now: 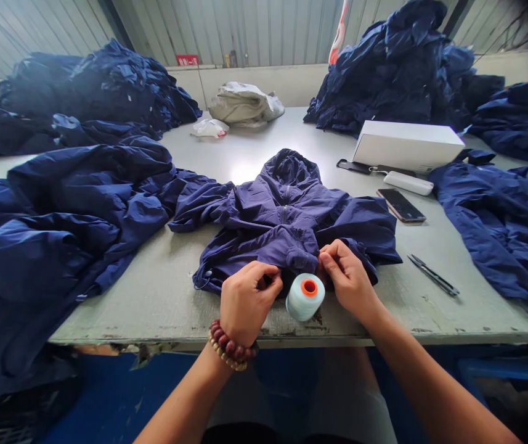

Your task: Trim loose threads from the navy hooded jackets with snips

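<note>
A navy hooded jacket lies spread on the grey table, hood pointing away from me. My left hand, with a bead bracelet at the wrist, is closed in a pinch at the jacket's near hem. My right hand is also closed, pinching the hem fabric just right of the zip. A pale blue thread spool with an orange core lies on the table edge between my hands.
Heaps of navy jackets lie at the left, back left, back right and right. A white box, a white case, a phone, thread snips and crumpled bags rest on the table.
</note>
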### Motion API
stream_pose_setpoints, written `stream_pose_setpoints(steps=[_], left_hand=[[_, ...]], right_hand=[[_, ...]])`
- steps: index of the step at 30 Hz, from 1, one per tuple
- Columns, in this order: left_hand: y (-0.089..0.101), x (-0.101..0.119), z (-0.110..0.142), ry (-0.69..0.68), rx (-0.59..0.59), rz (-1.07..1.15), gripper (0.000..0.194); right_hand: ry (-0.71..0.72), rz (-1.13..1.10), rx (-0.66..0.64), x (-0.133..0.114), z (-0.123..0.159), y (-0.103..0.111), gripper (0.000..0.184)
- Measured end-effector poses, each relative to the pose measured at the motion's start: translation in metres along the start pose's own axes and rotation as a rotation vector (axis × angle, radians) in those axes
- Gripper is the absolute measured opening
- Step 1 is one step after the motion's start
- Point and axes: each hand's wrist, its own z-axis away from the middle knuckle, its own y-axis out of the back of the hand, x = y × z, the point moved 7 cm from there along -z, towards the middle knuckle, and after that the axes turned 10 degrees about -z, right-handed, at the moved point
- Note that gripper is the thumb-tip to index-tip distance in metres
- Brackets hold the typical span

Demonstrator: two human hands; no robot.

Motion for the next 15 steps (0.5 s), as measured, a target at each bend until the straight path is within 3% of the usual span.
stream_pose_setpoints(steps=[5, 15], left_hand=[[0.0041, -0.0004, 0.0004, -0.028, -0.005, -0.032, 0.011], [0.0098, -0.0048, 0.0029, -0.064, 0.024, -0.072, 0.011]], right_hand=[[0.067, 0.182, 0.028, -0.0020, 0.0049, 0.0028, 0.027], [0.155, 0.230, 0.085, -0.0090, 0.0075, 0.0067, 0.022]])
